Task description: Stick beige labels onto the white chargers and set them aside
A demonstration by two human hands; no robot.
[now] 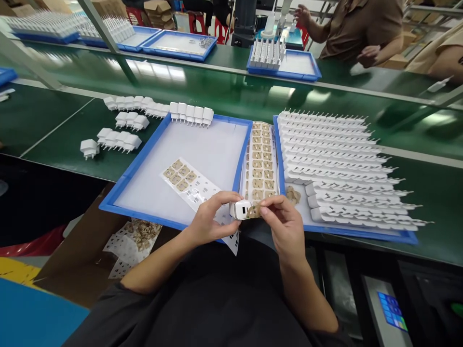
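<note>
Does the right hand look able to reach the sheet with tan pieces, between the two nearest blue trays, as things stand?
Probably yes: the sheet lies just beyond the right hand, mostly uncovered, though the fingers hold a tan piece.

I see the left hand [208, 219] holding one white charger [240, 210] between thumb and fingers, its port face visible to me; the right hand [289, 226] pinches a thin tan sticker [254, 211] against this face; in the left blue tray [210, 144] lies a partly bare sticker sheet [180, 176]; other sheets [262, 159] lie between it and the right blue tray [361, 234], which carries rows of chargers [333, 164].
</note>
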